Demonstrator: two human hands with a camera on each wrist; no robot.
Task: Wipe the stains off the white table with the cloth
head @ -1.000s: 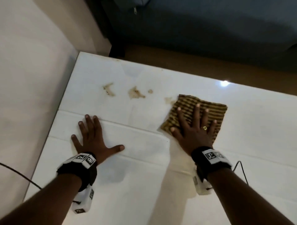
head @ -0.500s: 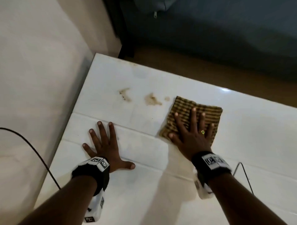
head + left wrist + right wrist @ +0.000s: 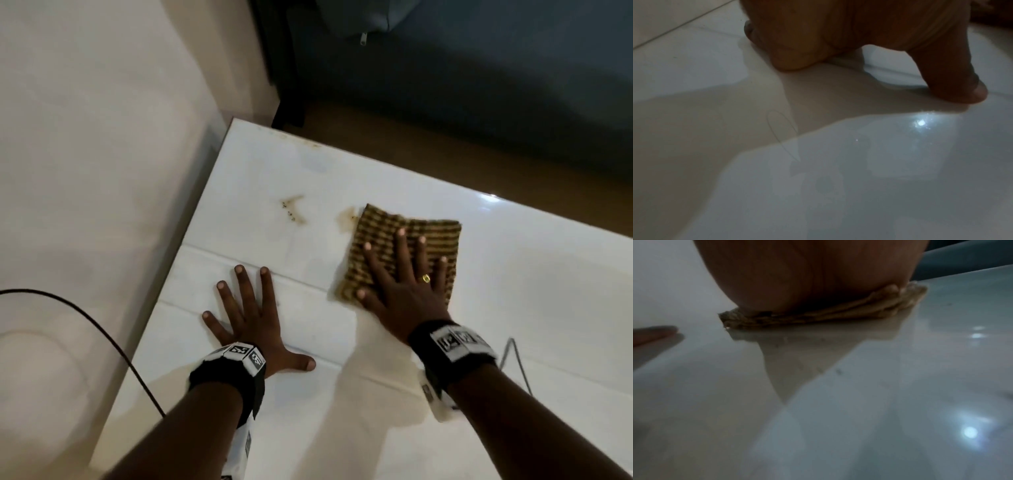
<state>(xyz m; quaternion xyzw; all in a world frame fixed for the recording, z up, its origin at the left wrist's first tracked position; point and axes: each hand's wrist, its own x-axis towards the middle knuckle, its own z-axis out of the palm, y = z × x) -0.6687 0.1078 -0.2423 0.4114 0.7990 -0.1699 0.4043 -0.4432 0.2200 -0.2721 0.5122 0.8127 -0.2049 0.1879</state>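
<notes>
A folded brown-and-yellow striped cloth [image 3: 383, 226] lies on the glossy white table [image 3: 531, 291]. My right hand [image 3: 400, 274] presses flat on it with fingers spread straight. In the right wrist view the palm bears down on the cloth [image 3: 838, 313]. Brown stains sit just left of the cloth: a smear [image 3: 346, 216] at its corner and a thin forked streak [image 3: 293, 207] farther left. My left hand [image 3: 250, 315] rests flat on the table, fingers splayed, well left of the cloth. The left wrist view shows its thumb [image 3: 953, 78] on the surface.
The table's left edge [image 3: 178, 246] borders pale floor, where a black cable [image 3: 113, 346] curves. Beyond the far edge are a brown strip of floor and a dark blue sofa [image 3: 479, 68]. A thin wire [image 3: 513, 356] lies by my right wrist.
My right hand has slid the cloth left and away, over the small right-hand stains and onto the edge of the middle one. The left hand stays planted. The head view has shifted.
</notes>
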